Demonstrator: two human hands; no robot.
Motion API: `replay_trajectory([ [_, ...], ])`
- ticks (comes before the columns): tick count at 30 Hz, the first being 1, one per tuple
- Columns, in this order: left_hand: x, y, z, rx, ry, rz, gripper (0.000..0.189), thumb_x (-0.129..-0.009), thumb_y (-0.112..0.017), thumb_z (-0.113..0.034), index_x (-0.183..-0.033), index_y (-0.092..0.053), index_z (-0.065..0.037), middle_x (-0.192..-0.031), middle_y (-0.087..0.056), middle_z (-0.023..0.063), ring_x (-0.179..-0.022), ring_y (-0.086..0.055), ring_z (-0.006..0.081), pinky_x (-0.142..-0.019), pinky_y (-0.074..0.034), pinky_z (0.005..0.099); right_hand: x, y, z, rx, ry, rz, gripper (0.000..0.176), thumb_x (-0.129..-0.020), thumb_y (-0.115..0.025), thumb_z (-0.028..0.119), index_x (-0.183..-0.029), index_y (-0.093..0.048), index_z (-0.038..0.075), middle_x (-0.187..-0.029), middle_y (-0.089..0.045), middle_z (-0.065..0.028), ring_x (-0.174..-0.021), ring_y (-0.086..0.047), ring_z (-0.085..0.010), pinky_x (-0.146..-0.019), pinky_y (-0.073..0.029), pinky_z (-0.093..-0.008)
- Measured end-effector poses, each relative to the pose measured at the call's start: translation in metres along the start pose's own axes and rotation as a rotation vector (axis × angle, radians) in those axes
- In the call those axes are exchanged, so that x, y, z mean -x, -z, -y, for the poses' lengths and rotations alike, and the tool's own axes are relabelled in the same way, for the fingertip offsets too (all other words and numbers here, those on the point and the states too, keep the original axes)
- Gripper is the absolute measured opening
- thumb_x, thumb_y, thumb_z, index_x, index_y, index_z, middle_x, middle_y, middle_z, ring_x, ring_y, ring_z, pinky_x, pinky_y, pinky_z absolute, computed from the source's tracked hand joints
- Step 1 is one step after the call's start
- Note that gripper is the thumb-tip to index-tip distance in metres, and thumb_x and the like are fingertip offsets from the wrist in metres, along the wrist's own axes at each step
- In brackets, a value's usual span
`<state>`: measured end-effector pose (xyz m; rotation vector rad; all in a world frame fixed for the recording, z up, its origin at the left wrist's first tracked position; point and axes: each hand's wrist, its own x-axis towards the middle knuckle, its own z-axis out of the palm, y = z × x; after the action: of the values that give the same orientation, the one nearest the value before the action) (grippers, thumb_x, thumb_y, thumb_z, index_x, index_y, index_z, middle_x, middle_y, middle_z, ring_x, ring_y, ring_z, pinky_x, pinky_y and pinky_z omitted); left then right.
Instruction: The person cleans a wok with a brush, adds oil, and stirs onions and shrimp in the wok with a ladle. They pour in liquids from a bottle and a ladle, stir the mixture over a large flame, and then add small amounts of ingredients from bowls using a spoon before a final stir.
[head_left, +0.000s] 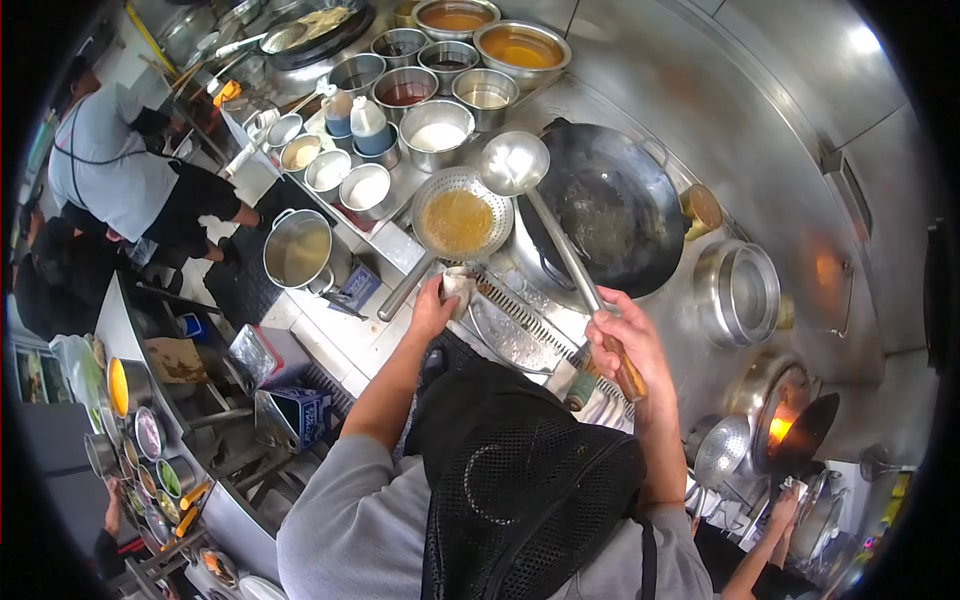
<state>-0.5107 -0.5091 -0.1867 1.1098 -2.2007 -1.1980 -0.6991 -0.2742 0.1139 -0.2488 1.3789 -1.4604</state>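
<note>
My right hand [628, 342] is closed round the wooden-ended handle of a long steel ladle [515, 163]. The ladle's bowl is between a perforated strainer [498, 212] and the black wok [610, 210]. My left hand [435, 308] is closed on a crumpled whitish cloth [458, 290] at the counter's front edge, just below the strainer. A pot of amber liquid shows through or under the strainer, whose handle slants down to the left. Dark residue marks the inside of the wok.
Steel bowls of sauces [404, 92] and seasonings stand at the back left. A stockpot [305, 252] sits left of the counter. Flame [780, 430] burns beside another wok at the right, near a co-worker's hands [785, 510]. Another person [130, 160] stands at the left.
</note>
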Motion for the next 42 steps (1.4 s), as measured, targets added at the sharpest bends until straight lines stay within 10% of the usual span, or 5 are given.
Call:
replay_trajectory([
  [9, -0.003, -0.003, 0.004, -0.062, -0.004, 0.010, 0.061, -0.079, -0.074, -0.019, -0.130, -0.049, 0.002, -0.121, -0.057, 0.0238, -0.114, -0.055, 0.0386, -0.100, -0.043, 0.0432, 0.036, 0.074, -0.019, -0.477, 0.092, 0.058, 0.040, -0.096, -0.053, 0.012, -0.134, -0.043, 0.005, -0.077, -0.051, -0.0063, -0.040, -0.039, -0.0053, -0.032, -0.028, -0.0179],
  [23, -0.009, -0.005, 0.004, -0.060, -0.023, 0.046, 0.057, -0.078, -0.076, -0.019, -0.124, -0.052, 0.005, -0.111, -0.059, 0.0213, -0.103, -0.058, 0.0326, -0.091, -0.047, 0.0404, 0.043, 0.136, -0.071, 0.445, 0.138, -0.515, 0.053, -0.089, -0.061, 0.008, -0.140, -0.044, 0.005, -0.069, -0.057, -0.0101, -0.050, -0.055, -0.0185, -0.048, -0.045, -0.0331],
  [30, -0.022, 0.003, 0.003, -0.114, -0.018, 0.194, 0.058, -0.073, -0.078, -0.022, -0.119, -0.053, 0.004, -0.108, -0.061, 0.0217, -0.101, -0.060, 0.0330, -0.088, -0.047, 0.0413, 0.051, 0.184, -0.157, 0.958, 0.336, -0.968, 0.058, -0.086, -0.059, 0.003, -0.142, -0.045, 0.007, -0.115, -0.061, -0.0225, -0.082, -0.062, -0.0362, -0.074, -0.050, -0.0435],
  [33, -0.035, 0.003, 0.008, -0.097, 0.053, 0.238, 0.059, -0.073, -0.077, -0.021, -0.119, -0.052, 0.004, -0.107, -0.062, 0.0205, -0.102, -0.059, 0.0303, -0.088, -0.047, 0.0395, 0.060, 0.200, -0.193, 1.170, 0.512, -1.123, 0.061, -0.084, -0.060, 0.001, -0.143, -0.043, 0.007, -0.105, -0.064, -0.0236, -0.084, -0.062, -0.0391, -0.076, -0.049, -0.0453],
  [42, -0.029, 0.011, -0.090, 0.882, 0.282, 0.290, 0.048, -0.093, -0.054, -0.012, -0.139, -0.040, -0.004, -0.130, -0.056, 0.0146, -0.116, -0.057, 0.0282, -0.096, -0.047, 0.0397, 0.063, 0.205, -0.271, 1.228, -0.015, -1.116, 0.057, -0.086, -0.063, 0.013, -0.140, -0.046, 0.010, -0.120, -0.056, -0.0276, -0.104, -0.058, -0.0432, -0.083, -0.048, -0.0493],
])
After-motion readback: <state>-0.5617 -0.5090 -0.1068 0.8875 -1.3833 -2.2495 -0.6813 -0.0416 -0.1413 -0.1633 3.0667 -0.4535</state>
